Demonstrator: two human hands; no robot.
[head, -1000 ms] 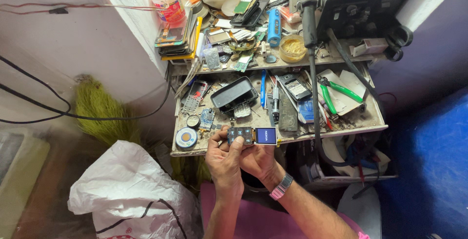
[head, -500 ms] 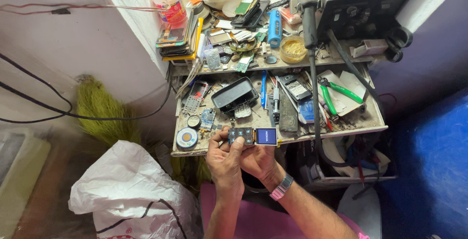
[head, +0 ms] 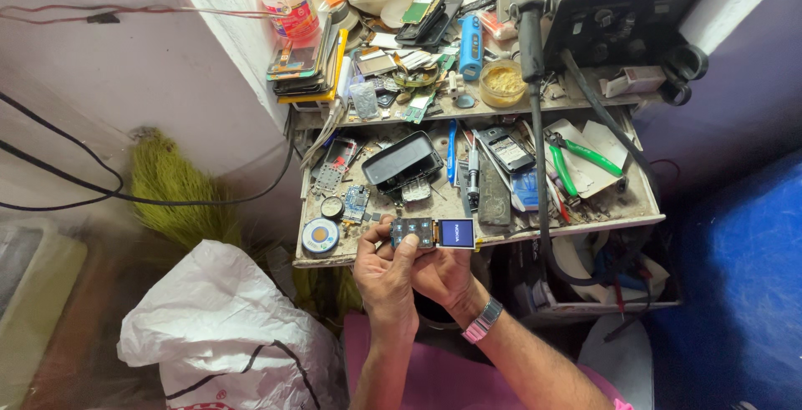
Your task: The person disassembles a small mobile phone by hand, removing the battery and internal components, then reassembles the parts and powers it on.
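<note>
Both my hands hold a bare phone circuit board (head: pixel 433 233) with a lit blue screen at its right end and a keypad area at its left. My left hand (head: pixel 383 269) grips the keypad end, thumb pressing on the keys. My right hand (head: pixel 444 276) supports the board from below; a pink-banded wristwatch (head: pixel 482 320) sits on that wrist. The board hovers just above the front edge of a cluttered wooden workbench (head: pixel 585 228).
The bench holds a black phone shell (head: pixel 402 160), green-handled pliers (head: pixel 585 159), a solder spool (head: pixel 320 235), small circuit boards, a blue pen and a hot-air handle with black hose (head: pixel 535 84). A white plastic bag (head: pixel 217 326) lies at lower left, a green broom (head: pixel 180 193) by the wall.
</note>
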